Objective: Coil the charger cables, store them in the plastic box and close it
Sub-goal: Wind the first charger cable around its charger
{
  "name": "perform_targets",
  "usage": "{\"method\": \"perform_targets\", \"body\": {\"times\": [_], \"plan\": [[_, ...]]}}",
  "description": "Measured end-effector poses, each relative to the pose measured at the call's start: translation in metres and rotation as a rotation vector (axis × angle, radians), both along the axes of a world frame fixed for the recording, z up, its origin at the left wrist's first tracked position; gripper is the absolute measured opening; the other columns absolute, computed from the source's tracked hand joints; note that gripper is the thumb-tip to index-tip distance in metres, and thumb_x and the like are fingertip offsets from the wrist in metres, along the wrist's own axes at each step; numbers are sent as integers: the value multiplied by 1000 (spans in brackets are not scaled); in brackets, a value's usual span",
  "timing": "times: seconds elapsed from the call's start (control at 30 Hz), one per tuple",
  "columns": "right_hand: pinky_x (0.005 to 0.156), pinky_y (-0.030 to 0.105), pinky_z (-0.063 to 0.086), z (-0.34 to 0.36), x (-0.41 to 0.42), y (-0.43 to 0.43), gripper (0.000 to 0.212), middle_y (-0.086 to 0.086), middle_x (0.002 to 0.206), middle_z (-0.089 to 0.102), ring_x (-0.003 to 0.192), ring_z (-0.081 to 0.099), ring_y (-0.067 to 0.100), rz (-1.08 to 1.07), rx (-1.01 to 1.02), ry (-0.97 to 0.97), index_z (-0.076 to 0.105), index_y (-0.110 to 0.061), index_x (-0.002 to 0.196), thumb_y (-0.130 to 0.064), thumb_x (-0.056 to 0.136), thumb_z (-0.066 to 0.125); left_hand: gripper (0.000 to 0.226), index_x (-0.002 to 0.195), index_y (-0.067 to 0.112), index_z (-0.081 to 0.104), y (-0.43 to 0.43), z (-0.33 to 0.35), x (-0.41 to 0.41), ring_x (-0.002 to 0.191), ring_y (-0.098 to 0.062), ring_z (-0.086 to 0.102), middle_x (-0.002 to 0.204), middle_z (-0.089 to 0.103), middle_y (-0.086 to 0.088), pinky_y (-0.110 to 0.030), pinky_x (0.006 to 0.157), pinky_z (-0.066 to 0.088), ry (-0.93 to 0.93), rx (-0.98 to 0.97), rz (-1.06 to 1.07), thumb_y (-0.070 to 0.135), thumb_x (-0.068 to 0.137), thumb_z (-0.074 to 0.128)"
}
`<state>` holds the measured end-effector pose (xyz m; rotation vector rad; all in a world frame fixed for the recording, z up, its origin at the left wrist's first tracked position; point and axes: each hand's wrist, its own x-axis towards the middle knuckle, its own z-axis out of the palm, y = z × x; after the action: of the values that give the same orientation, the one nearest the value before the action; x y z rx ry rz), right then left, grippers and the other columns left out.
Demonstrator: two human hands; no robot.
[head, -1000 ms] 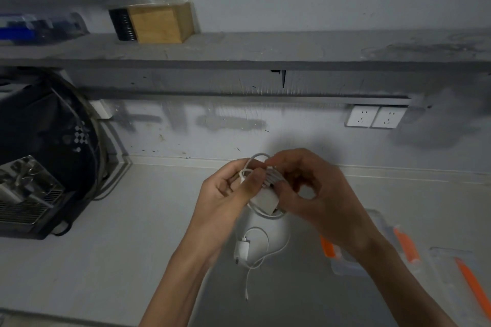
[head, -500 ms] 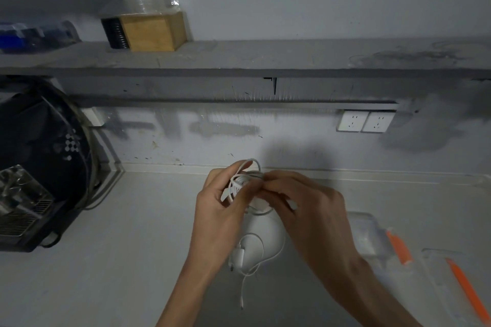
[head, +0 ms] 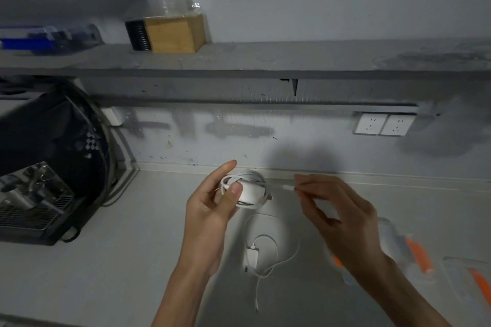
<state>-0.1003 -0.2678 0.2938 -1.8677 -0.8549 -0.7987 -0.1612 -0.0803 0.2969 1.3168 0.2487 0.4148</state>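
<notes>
My left hand [head: 212, 210] grips a white charger [head: 252, 191] with its cable wound in loops around the block. My right hand [head: 337, 210] pinches the free end of that cable [head: 288, 188], pulled out straight to the right of the coil. A second white charger [head: 252, 257] lies on the counter below my hands, its cable loose in open loops. The clear plastic box [head: 396, 244] with orange latches sits at the right, partly hidden behind my right forearm. Its lid [head: 473, 276] lies beside it.
A dark coffee machine [head: 45, 180] stands at the left on the grey counter [head: 93, 260]. A shelf [head: 265, 58] overhead carries a wooden box [head: 172, 33]. Two wall sockets [head: 382, 125] sit on the back wall at the right.
My hands have come apart: the right hand moved right, drawing the cable end out of the coil. The left hand keeps the wound charger.
</notes>
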Motion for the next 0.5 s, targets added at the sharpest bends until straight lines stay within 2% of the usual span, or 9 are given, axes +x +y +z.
{"method": "perform_targets", "body": {"times": [0.07, 0.13, 0.23, 0.33, 0.4, 0.5], "plan": [[67, 26, 59, -3, -9, 12, 3, -11, 93, 72, 82, 69, 1, -13, 92, 315, 68, -19, 89, -19, 87, 67, 34, 115, 28, 71, 0, -3, 0, 101, -11, 67, 107, 73, 4, -33, 95, 52, 11, 59, 31, 17, 83, 70], [65, 31, 60, -9, -19, 26, 6, -13, 91, 71, 81, 71, 3, -11, 99, 508, 61, -25, 92, -21, 88, 63, 34, 111, 32, 72, -1, -7, 1, 102, -12, 68, 110, 74, 1, -34, 97, 51, 25, 105, 80, 13, 83, 72], [66, 32, 60, -7, -29, 44, 8, -10, 84, 72, 78, 72, 6, 40, 132, 635, 56, -24, 90, -27, 88, 63, 37, 111, 35, 72, 1, -11, 1, 104, -10, 68, 116, 71, 1, -27, 92, 50, 27, 122, 94, 11, 83, 72], [61, 17, 53, -6, -27, 58, 22, -9, 80, 71, 69, 71, 4, -29, 248, 757, 54, -24, 84, -36, 79, 72, 44, 119, 34, 68, 4, -15, 0, 107, -8, 66, 118, 68, 6, -21, 88, 50, 36, 139, 59, 9, 83, 71], [57, 10, 48, -10, -23, 66, 21, -7, 75, 71, 65, 69, 1, -68, 338, 791, 56, -21, 81, -27, 79, 76, 52, 126, 32, 63, 5, -17, -1, 110, -5, 65, 120, 67, 11, -17, 87, 51, 47, 137, 14, 7, 81, 72], [64, 21, 54, -16, -17, 72, 15, -3, 72, 71, 66, 68, 7, 18, 544, 896, 62, -17, 79, -10, 79, 75, 58, 133, 28, 57, 7, -17, 1, 113, -4, 65, 126, 63, 11, -17, 92, 51, 22, 152, -26, 6, 81, 72]]}}
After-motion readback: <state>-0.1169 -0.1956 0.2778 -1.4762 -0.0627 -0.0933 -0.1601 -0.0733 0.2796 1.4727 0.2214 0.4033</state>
